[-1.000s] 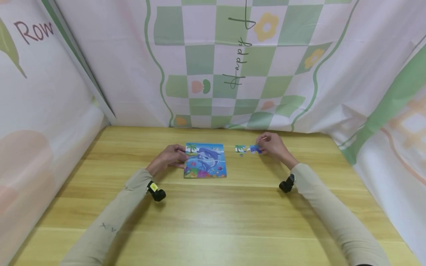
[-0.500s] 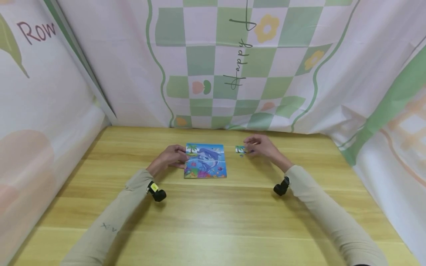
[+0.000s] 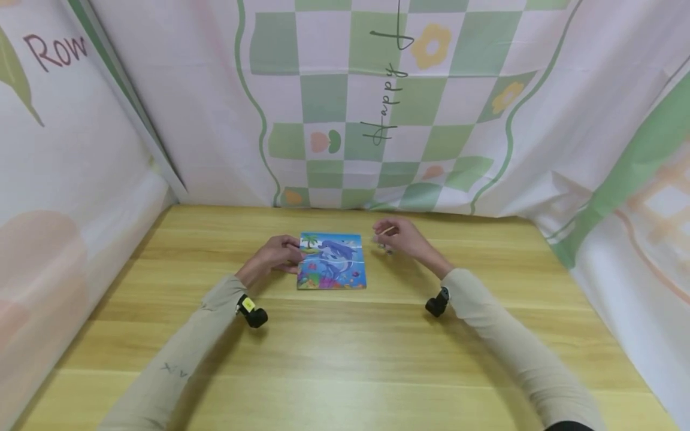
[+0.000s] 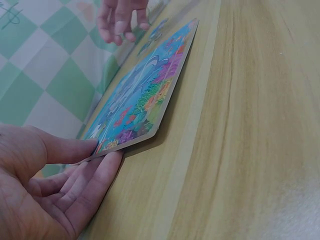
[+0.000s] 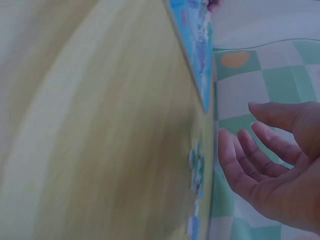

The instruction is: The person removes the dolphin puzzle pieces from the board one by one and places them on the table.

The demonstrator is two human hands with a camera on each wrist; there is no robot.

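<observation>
A flat board with a dolphin picture (image 3: pixel 332 261) lies at the back of the table. My left hand (image 3: pixel 278 252) pinches its left edge. In the left wrist view, the thumb (image 4: pixel 75 150) is on top and fingers (image 4: pixel 97 182) are beneath, with a shadow under the near edge. To the board's right, my right hand (image 3: pixel 401 237) hovers with loosely bent fingers and holds nothing. Small jigsaw pieces (image 5: pixel 198 170) lie below that hand in the right wrist view, blurred. The head view mostly hides them behind the hand; a small bit (image 3: pixel 389 252) shows.
A wooden table (image 3: pixel 345 347) spreads out in front of the board. Behind it hangs a checkered cloth (image 3: pixel 366 96), close to the table's back edge. More printed cloth (image 3: pixel 70 179) walls in the left side. A black camera sits on each wrist.
My right hand has moved left from the dolphin piece to above the palm tree piece, nearer the board, covering the pieces in the head view. My left hand has stayed on the board's edge.
</observation>
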